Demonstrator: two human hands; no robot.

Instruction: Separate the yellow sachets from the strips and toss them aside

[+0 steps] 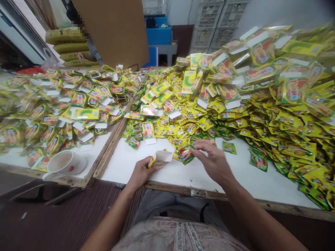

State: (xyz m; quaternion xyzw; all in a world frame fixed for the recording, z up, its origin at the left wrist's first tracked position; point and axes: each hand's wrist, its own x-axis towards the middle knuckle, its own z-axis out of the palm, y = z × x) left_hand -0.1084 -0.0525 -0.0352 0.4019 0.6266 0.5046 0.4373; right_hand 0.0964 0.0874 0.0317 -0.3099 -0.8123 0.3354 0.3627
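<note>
My left hand (142, 172) is wrapped around a small yellow-green carton (160, 161) whose white end flap stands open toward the right. Just right of the carton, my right hand (210, 158) pinches a green and red sachet (187, 155) by its edge. The sachet is apart from the carton's mouth. Loose yellow sachets (180, 134) lie beyond both hands, and a single green sachet (229, 147) rests on the white tabletop to the right of my right hand. A carton with its white flap out (148, 131) lies just beyond my left hand.
Many flap-ended cartons (86, 113) cover the left table, where a white cup (61, 162) sits near the front edge. A tall heap of sachets (282, 129) with cartons on top fills the right. A wooden edge strip (115, 139) divides the tables. Stacked sacks (70, 47) stand behind.
</note>
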